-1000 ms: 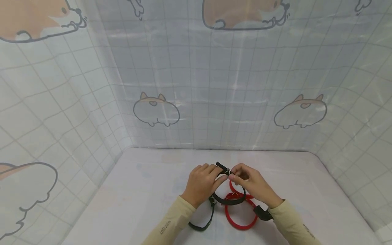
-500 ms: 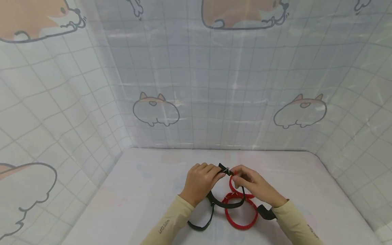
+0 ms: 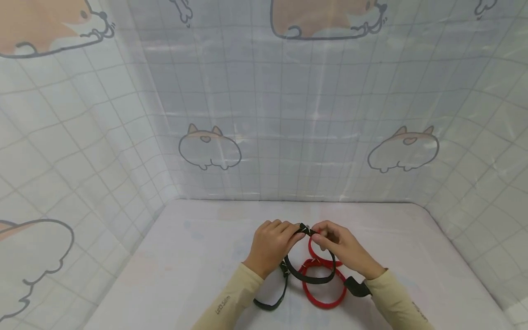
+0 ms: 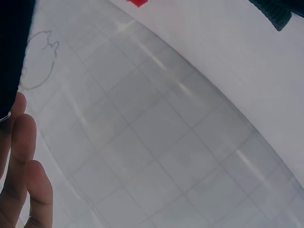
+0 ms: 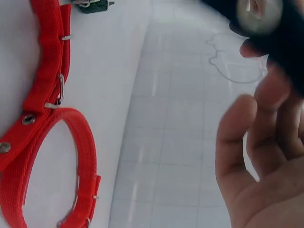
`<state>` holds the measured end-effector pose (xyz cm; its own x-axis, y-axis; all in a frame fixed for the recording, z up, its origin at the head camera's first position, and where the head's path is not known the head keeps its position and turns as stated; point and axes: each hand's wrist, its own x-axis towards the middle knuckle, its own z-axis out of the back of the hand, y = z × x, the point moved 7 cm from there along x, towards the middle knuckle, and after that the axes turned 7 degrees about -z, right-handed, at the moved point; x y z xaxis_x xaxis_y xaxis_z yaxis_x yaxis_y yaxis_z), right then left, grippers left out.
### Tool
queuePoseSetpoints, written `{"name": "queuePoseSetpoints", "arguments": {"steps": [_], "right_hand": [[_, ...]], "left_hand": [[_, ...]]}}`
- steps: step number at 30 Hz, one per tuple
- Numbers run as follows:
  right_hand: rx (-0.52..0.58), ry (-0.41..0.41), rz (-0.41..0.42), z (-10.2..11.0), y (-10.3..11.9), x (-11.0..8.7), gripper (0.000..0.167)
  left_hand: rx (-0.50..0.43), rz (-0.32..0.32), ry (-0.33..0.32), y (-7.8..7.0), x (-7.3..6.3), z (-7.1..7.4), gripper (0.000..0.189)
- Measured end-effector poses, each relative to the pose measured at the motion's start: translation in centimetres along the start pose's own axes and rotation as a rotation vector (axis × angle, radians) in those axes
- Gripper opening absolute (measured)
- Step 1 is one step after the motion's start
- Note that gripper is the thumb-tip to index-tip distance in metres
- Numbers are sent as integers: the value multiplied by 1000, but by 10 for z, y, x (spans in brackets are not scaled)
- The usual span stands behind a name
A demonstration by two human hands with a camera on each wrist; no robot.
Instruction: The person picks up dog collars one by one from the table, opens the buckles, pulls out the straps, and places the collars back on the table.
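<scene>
My left hand [image 3: 272, 243] grips a black collar [image 3: 316, 280] near its metal buckle [image 3: 307, 229], thumb below the strap and fingers above. On the other side of the buckle, my right hand [image 3: 342, 247] pinches the same collar between thumb and fingertips. The rest of the strap hangs as a loop toward me. In the right wrist view the held collar [image 5: 287, 47] is dark and blurred above the curled fingers [image 5: 237, 116]. Below the loop lie two red collars [image 5: 85, 152], partly overlapped by it. Another black collar [image 3: 270, 307] lies beneath my left wrist.
The collars lie on a white covered table [image 3: 198, 256]. Behind and at both sides rise sheet walls [image 3: 288, 151] with a grid and cartoon dogs. A black piece [image 3: 356, 287] sits at my right sleeve cuff.
The short strap end above the left fingers has dropped and shows less. The black loop hangs lower and a little further right. The red collars stay in place.
</scene>
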<state>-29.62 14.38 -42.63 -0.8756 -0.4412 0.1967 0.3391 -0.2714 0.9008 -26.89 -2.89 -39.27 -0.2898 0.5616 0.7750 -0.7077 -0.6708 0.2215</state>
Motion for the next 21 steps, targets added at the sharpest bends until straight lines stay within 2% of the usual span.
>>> {"name": "queuePoseSetpoints", "arguments": {"steps": [5,12,16,21], "right_hand": [[15,21,-27,-2,0,-2,18],[-72,-84,-21,0,3,1,12],[-54,-50,7,1,3,0,15],[-55,-30,8,5,1,-1,21]], "left_hand": [[3,6,3,1,-1,-1,25],[0,1,3,-2,-1,-2,25],[-9,10,8,2,-2,-2,25],[-8,61,-3,14,-5,3,24]]}}
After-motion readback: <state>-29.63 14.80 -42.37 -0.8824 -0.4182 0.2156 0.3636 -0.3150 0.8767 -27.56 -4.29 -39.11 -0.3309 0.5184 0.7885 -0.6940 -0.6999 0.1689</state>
